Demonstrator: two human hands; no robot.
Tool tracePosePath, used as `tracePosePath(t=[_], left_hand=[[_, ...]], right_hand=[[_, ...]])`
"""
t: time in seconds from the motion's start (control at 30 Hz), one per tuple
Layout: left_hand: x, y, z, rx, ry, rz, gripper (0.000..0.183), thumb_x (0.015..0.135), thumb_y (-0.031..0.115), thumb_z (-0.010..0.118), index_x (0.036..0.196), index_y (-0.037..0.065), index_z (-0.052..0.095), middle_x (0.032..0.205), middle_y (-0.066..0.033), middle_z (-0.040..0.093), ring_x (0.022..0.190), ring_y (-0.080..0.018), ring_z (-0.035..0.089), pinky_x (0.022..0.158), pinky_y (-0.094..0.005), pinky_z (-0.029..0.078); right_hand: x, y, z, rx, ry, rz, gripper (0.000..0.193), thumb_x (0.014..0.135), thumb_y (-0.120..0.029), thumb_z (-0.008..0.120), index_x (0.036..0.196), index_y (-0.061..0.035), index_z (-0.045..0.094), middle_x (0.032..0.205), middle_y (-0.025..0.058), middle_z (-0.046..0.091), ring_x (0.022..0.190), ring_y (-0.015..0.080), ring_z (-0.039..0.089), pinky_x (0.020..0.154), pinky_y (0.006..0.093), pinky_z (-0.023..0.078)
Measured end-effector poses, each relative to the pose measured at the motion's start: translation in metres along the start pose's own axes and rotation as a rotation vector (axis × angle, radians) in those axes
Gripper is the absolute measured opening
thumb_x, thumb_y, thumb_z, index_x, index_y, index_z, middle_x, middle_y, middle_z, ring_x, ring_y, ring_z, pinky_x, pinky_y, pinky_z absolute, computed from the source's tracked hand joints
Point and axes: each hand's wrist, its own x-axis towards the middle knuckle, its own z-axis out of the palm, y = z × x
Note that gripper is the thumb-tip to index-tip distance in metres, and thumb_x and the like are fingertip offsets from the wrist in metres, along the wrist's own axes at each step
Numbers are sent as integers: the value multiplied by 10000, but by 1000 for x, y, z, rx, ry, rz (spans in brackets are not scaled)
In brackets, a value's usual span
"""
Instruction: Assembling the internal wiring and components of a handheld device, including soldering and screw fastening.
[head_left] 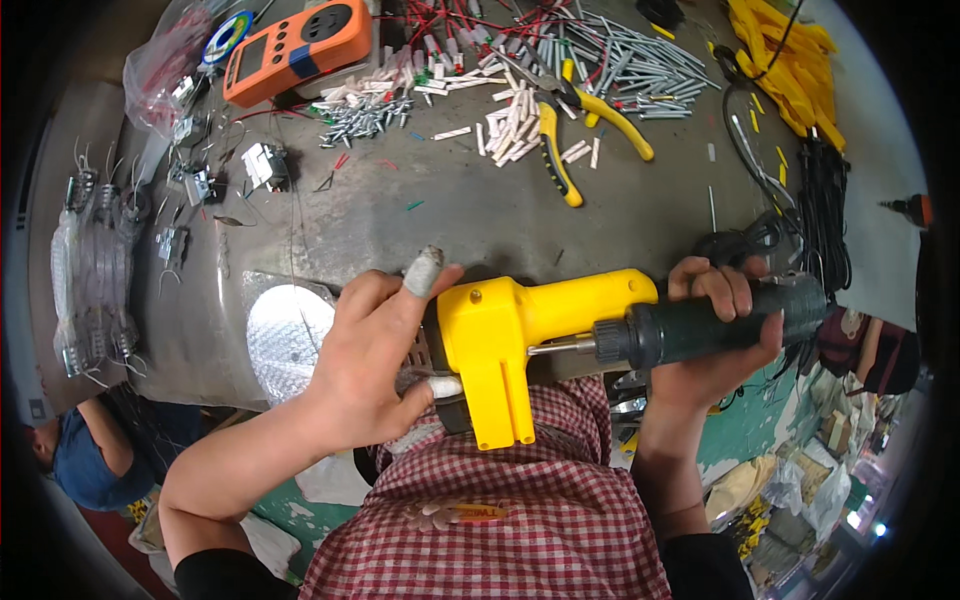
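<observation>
A yellow plastic tool housing (pixel 487 325) with a handle stub is held over my lap at the table's near edge. My left hand (pixel 365 345) is closed round its dark, slotted end; the index finger and thumb tips are wrapped in whitish tape. In my right hand (pixel 700 380) is a black electric screwdriver (pixel 685 328), gripped round its barrel. The screwdriver lies level, its steel bit pointing left into the side of the housing below the handle. The very tip of the bit is hidden against the yellow plastic.
On the metal table (pixel 350 220) lie yellow-black pliers (pixel 547 140), white ceramic pieces (pixel 515 125), screws (pixel 365 120), metal rods (pixel 650 60) and an orange meter (pixel 297 52). A silvery disc (pixel 290 340) sits left, black cables (pixel 822 200) right. Another person (pixel 105 455) is at lower left.
</observation>
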Motion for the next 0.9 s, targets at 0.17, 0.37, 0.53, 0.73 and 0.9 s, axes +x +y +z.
tracePosePath(t=[0.17, 0.37, 0.53, 0.73, 0.9], left_hand=[[-2, -2, 4, 9, 20, 49, 979, 515, -3, 684, 1410, -56, 291, 1091, -170, 526, 942, -362, 476, 863, -457, 392], [0, 0, 2, 22, -60, 10, 971, 547, 26, 721, 1410, -59, 282, 1093, -183, 528, 954, -379, 473, 867, -470, 386], [-4, -5, 9, 18, 23, 62, 1000, 507, 1, 718, 1407, -28, 283, 1355, -147, 474, 904, -333, 464, 846, -436, 378], [-3, -4, 5, 29, -7, 60, 1059, 521, 3, 722, 1434, -27, 188, 1368, -160, 461, 930, -359, 482, 867, -461, 371], [-3, -4, 5, 25, -7, 78, 1030, 542, 22, 728, 1428, -43, 207, 1283, -189, 468, 970, -381, 482, 887, -475, 374]], right_hand=[[-1, 3, 0, 22, 9, -24, 406, 838, -214, 605, 1168, -46, 438, 784, -13, 443, 734, 104, 485, 1086, 365, 263], [-1, 1, 1, -48, 82, -42, 396, 851, -271, 616, 1150, -70, 450, 759, -18, 460, 692, 108, 478, 1101, 369, 286], [-3, 3, 5, -83, 97, -53, 394, 853, -278, 609, 1147, -69, 452, 750, -19, 455, 691, 107, 477, 1097, 355, 293], [-4, 4, 4, -72, 24, -36, 405, 854, -222, 594, 1173, -47, 415, 788, -10, 448, 743, 116, 497, 1104, 368, 275], [-8, -3, 5, -83, -7, -18, 432, 867, -240, 582, 1224, -48, 434, 802, -14, 432, 746, 108, 485, 1055, 354, 303]])
